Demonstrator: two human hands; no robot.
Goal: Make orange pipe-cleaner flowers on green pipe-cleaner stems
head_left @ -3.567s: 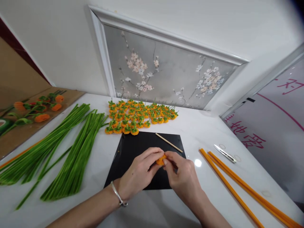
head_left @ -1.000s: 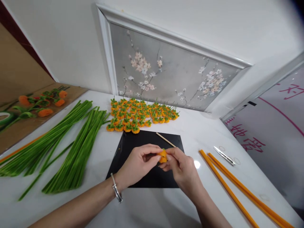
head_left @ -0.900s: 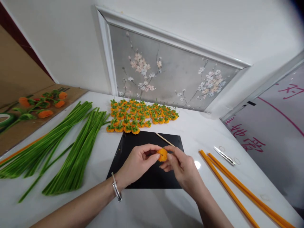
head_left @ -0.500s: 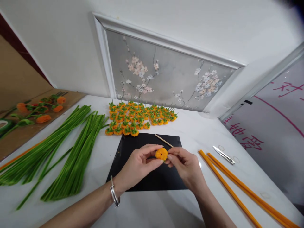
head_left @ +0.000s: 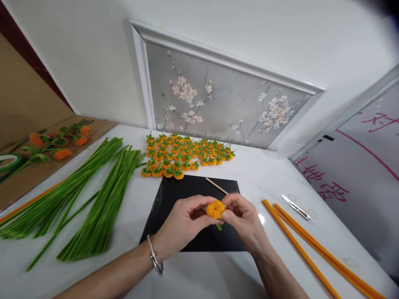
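Note:
Between my two hands is a small orange pipe-cleaner flower (head_left: 215, 209), its petalled face turned up toward me. My left hand (head_left: 187, 218) pinches its left side between thumb and fingers. On the other side, the fingertips of my right hand (head_left: 243, 218) grip its right edge. A short green piece (head_left: 219, 226) pokes out beneath the flower. Both hands hover over a black mat (head_left: 174, 195). A thin wooden stick (head_left: 216, 185) lies on the mat, its near end hidden behind my right hand.
Rows of finished orange flowers (head_left: 187, 153) stand head-down at the back. Green pipe cleaners (head_left: 96, 220) lie on the left, orange ones (head_left: 308, 245) on the right near silver snips (head_left: 295, 207). A brown board (head_left: 93, 135) with flowers and green tape (head_left: 11, 162) sits far left.
The flower has turned slightly and moved a little lower between my hands. A green piece now shows beneath it. The whole view has shifted slightly.

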